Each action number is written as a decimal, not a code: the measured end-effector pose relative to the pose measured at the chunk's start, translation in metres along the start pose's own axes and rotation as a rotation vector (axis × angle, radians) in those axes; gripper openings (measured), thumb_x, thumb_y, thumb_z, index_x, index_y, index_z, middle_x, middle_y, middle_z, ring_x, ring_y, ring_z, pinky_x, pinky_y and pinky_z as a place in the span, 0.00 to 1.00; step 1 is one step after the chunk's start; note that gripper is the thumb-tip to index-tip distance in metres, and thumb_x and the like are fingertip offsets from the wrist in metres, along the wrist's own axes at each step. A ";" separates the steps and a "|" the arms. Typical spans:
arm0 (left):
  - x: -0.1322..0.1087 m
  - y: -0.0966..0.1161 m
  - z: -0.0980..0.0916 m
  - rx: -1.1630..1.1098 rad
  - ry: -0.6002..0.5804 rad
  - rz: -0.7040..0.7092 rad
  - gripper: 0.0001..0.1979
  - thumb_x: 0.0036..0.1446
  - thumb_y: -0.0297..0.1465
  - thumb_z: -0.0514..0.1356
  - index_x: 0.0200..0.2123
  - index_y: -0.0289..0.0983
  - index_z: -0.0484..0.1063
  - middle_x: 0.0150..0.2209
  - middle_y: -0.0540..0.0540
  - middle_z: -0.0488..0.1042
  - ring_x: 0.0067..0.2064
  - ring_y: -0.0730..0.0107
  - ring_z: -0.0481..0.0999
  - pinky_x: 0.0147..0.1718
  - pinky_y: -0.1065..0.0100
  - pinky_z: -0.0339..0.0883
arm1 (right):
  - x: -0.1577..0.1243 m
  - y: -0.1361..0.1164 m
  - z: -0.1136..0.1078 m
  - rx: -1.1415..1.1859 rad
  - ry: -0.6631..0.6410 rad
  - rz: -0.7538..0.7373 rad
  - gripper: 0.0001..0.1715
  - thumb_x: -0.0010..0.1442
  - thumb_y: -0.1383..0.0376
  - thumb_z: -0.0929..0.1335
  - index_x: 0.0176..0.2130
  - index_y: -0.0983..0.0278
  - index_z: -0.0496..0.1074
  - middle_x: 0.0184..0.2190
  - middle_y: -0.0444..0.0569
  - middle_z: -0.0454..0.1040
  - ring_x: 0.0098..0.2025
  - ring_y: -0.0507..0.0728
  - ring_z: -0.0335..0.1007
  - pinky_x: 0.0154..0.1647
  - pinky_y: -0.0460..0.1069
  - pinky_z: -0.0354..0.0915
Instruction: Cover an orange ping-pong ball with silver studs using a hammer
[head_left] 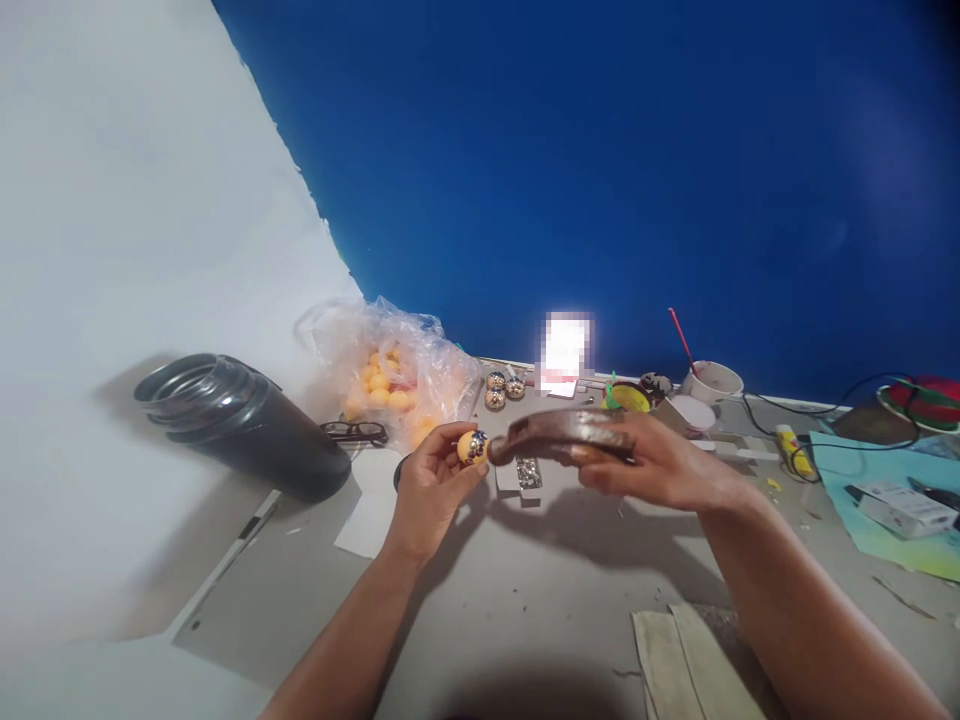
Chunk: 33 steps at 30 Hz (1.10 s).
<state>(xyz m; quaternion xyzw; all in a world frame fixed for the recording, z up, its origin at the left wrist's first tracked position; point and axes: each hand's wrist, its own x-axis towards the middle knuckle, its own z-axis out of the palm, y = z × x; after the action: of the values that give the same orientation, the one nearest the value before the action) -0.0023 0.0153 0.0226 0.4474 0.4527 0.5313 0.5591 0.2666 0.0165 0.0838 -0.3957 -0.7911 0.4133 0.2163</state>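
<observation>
An orange ball (470, 448), much like a table tennis ball, is pinched in the fingers of my left hand (433, 480). Shiny silver tack heads cover its right side. My right hand (652, 462) grips a worn brown metal hammer (562, 432), whose rounded face touches or nearly touches the ball. Below the hammer sits a small open white box (529, 480) filled with silver tacks. Three balls (496, 391) covered in silver heads rest behind my hands.
A clear plastic bag (420, 350) of orange balls and folded glasses (356, 432) lie left, beside a dark flask (247, 425). A bright phone-like screen (564, 355) leans at the blue wall. Right stand a white tub (712, 382), glue stick (793, 450), cables and a teal sheet (847, 475).
</observation>
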 end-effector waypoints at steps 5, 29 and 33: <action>-0.001 0.002 -0.004 0.043 0.029 0.036 0.22 0.44 0.28 0.73 0.45 0.39 0.77 0.39 0.49 0.77 0.38 0.71 0.74 0.38 0.72 0.68 | 0.013 0.000 0.022 -0.191 -0.281 -0.010 0.09 0.53 0.67 0.70 0.36 0.64 0.77 0.28 0.42 0.72 0.29 0.51 0.63 0.29 0.46 0.55; -0.007 0.007 0.011 -0.272 -0.211 -0.125 0.16 0.50 0.30 0.69 0.44 0.37 0.80 0.45 0.42 0.78 0.35 0.71 0.73 0.33 0.70 0.68 | 0.027 0.000 0.114 -0.658 -0.515 -0.041 0.15 0.52 0.67 0.70 0.42 0.66 0.75 0.37 0.55 0.81 0.33 0.61 0.77 0.25 0.50 0.54; -0.004 0.014 0.016 -0.332 -0.214 -0.210 0.11 0.54 0.30 0.66 0.41 0.36 0.79 0.41 0.42 0.79 0.33 0.70 0.73 0.31 0.70 0.68 | 0.024 -0.001 0.119 -0.716 -0.492 -0.069 0.13 0.54 0.69 0.71 0.42 0.68 0.75 0.38 0.56 0.80 0.37 0.62 0.76 0.30 0.51 0.62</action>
<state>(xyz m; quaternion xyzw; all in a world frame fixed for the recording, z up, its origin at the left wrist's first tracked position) 0.0109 0.0113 0.0392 0.3534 0.3412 0.4871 0.7221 0.1724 -0.0224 0.0172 -0.3089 -0.9252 0.1873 -0.1159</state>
